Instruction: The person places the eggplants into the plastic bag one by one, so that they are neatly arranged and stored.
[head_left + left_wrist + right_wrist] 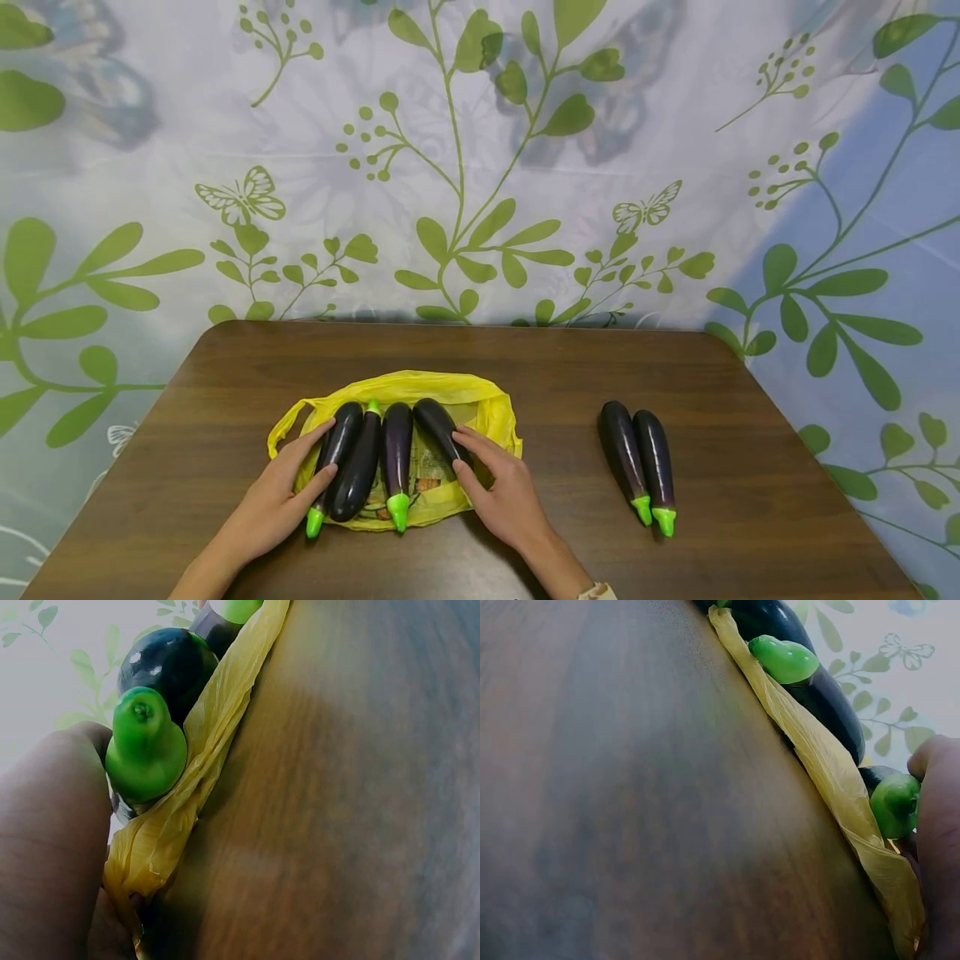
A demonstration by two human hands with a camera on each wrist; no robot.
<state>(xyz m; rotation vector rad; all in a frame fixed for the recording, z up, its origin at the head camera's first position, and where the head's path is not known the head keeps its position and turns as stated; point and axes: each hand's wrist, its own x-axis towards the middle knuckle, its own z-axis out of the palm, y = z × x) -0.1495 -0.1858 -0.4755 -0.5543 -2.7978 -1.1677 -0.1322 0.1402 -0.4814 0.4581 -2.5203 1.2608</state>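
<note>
Several dark purple eggplants with bright green stem caps lie side by side on a yellow plastic bag [408, 385]. My left hand [273, 504] holds the leftmost eggplant [343, 435], its thumb across the body; that one's green cap [146, 746] shows beside the hand in the left wrist view. My right hand [501, 487] grips the rightmost eggplant [437, 423], which lies tilted, its lower part hidden by the hand. Its green cap [895, 804] shows by the thumb in the right wrist view. Between the hands lie another eggplant [358, 467], cap away from me, and a fourth-placed neighbour [397, 446], cap toward me.
Two more eggplants, one on the left [622, 450] and one on the right [655, 458], lie together on the brown wooden table [570, 375], right of the bag. A curtain [480, 167] printed with green leaves and butterflies hangs behind the table's far edge.
</note>
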